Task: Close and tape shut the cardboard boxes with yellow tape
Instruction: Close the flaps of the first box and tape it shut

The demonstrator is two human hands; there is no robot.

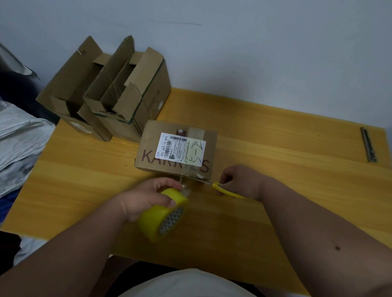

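Observation:
A closed cardboard box (153, 142) with a white shipping label and dark lettering lies flat in the middle of the wooden table (284, 156). My left hand (148, 198) grips a roll of yellow tape (163, 216) just in front of the box, and a clear strip of tape (186, 183) stretches from the roll up to the box's near edge. My right hand (237, 179) holds yellow-handled scissors (224, 190) whose blades reach the tape strip at the box's near right corner.
Two open cardboard boxes (107, 91) with raised flaps stand at the table's far left corner. A metal strip (368, 144) lies near the far right edge. Silver plastic bags (6, 139) are heaped left of the table. A wall rises behind.

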